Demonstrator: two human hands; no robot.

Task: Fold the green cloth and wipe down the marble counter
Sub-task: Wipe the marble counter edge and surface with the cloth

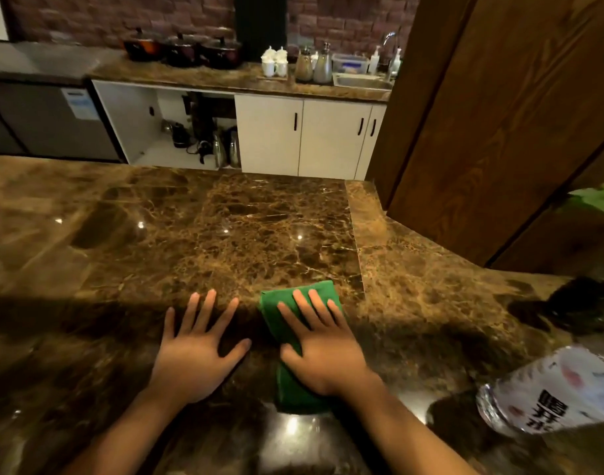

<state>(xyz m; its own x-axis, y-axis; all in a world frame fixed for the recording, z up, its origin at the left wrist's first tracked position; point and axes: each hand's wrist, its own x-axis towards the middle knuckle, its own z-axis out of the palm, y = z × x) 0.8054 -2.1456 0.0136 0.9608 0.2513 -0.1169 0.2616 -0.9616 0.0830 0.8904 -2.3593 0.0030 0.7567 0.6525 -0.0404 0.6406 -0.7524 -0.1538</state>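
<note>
The green cloth (286, 317) lies folded into a narrow strip on the brown marble counter (225, 234), near its front edge. My right hand (324, 351) presses flat on top of the cloth, fingers spread, covering its middle. My left hand (194, 351) rests flat on the bare marble just left of the cloth, fingers apart, holding nothing. Part of the cloth shows beyond my right fingertips and below my right wrist.
A white plastic-wrapped package with black print (554, 389) lies at the counter's right front. A wooden pillar (499, 114) stands at the back right, with green leaves (598, 198) beside it. Behind the counter are white cabinets (304, 138), pots and a sink.
</note>
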